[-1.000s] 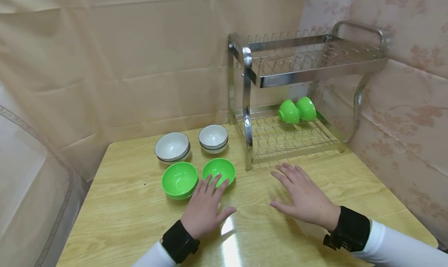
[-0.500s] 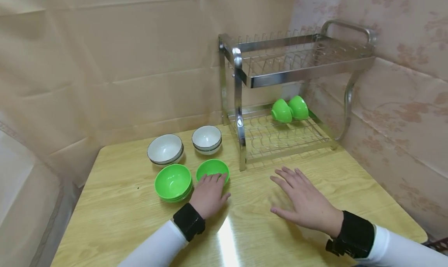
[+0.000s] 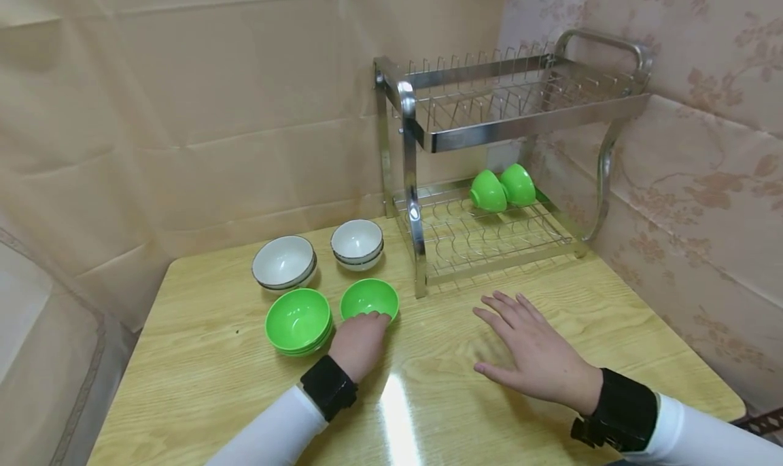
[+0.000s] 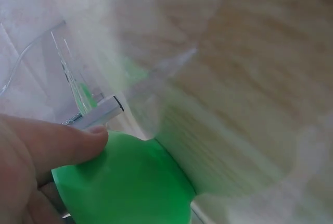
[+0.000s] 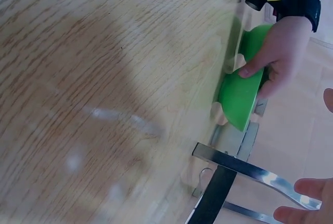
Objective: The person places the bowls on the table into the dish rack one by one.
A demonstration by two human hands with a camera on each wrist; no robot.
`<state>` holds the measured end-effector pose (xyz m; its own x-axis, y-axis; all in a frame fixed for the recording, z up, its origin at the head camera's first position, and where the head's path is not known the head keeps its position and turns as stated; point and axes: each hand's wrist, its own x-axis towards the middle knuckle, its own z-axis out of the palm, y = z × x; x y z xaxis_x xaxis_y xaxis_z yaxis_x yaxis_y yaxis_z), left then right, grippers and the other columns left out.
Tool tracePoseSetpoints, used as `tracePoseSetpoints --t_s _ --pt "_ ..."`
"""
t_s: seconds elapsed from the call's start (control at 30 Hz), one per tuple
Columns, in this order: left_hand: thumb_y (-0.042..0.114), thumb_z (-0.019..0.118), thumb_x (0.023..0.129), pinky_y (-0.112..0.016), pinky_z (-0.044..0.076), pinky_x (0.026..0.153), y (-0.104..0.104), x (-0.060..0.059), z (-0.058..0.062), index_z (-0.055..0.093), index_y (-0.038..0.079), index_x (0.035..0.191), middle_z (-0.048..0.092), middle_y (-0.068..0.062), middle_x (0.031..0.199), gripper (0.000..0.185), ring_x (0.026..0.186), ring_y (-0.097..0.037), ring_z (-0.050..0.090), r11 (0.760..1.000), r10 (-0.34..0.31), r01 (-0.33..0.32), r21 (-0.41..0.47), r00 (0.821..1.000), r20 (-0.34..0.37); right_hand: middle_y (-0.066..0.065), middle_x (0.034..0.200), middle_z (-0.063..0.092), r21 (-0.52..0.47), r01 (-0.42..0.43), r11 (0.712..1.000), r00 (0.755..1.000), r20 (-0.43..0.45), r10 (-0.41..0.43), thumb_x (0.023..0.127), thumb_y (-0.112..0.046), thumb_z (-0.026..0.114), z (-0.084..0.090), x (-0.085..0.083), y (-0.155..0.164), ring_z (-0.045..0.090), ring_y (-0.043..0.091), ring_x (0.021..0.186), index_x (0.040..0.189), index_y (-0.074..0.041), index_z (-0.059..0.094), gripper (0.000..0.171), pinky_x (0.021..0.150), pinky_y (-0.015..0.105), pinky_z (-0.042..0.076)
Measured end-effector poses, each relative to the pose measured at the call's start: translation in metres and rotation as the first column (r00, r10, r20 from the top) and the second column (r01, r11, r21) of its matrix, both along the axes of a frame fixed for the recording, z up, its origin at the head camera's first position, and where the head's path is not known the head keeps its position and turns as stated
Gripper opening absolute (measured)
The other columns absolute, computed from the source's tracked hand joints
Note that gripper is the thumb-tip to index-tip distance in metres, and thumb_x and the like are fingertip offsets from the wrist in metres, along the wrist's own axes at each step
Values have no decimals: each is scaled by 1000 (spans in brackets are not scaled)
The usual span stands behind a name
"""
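My left hand (image 3: 359, 347) pinches the near rim of a small green bowl (image 3: 369, 295) that stands upright on the table. In the left wrist view the thumb (image 4: 78, 143) presses the outside of the bowl; the fingertips are hidden behind its rim. My right hand (image 3: 543, 361) hovers over the table in front of the dish rack (image 3: 520, 125), fingers spread, holding nothing. To the left of the pinched bowl is a stack of larger green bowls (image 3: 298, 322). Behind the green ones are two stacks, larger white bowls (image 3: 284, 262) and smaller white bowls (image 3: 357, 240).
On the lower tier of the two-tier metal rack, two green bowls (image 3: 488, 191) sit tilted on their sides, one behind the other. A beige cloth (image 3: 245, 113) hangs behind the wooden table (image 3: 196, 384), and a flower-patterned wall (image 3: 703, 181) stands at the right.
My left hand has come down onto the small green bowl, its spread fingers curling over the near rim. The right hand has stayed nearly still. The head view has shifted slightly.
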<state>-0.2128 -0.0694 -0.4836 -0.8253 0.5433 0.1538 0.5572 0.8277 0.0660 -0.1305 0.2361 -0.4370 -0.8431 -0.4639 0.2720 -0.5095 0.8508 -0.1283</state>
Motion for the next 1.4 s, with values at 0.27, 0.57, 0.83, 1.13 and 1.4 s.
tracePoseSetpoints --t_s 0.27,0.57,0.83,1.13,1.4 --pt "0 65 86 -34 53 64 -9 6 -1 71 11 102 68 -2 86 20 74 -20 63 999 -23 23 36 1000 -17 12 152 41 -14 -15 1000 1000 0 15 85 -58 70 0 -2 -3 29 33 144 146 -11 46 81 120 49 14" --pt "0 66 85 -29 51 70 -13 21 5 71 16 104 69 4 91 26 80 -16 62 984 -174 176 9 978 -115 12 152 40 -19 -27 999 999 23 28 86 -61 66 0 -5 -7 29 32 144 148 -12 43 82 121 46 14" --pt "5 71 85 -25 50 78 -7 47 32 71 19 105 69 9 97 25 87 -9 61 922 -387 382 -62 904 -185 8 150 43 -42 -81 996 997 -4 81 84 -57 70 6 -4 -17 33 28 143 147 -12 44 82 121 38 14" --pt "11 73 84 -21 48 78 -6 67 52 71 23 102 66 14 95 22 86 -6 58 871 -487 485 -76 838 -246 8 149 45 -45 -224 974 970 -109 218 82 -58 72 21 3 -32 37 27 141 145 -9 47 84 121 28 9" --pt "10 75 80 -21 47 80 -6 74 61 70 24 105 65 14 94 28 86 -5 56 854 -518 507 -111 815 -261 8 139 54 11 -385 923 908 -172 381 87 -47 69 25 5 -44 41 27 138 134 -8 55 63 121 36 17"
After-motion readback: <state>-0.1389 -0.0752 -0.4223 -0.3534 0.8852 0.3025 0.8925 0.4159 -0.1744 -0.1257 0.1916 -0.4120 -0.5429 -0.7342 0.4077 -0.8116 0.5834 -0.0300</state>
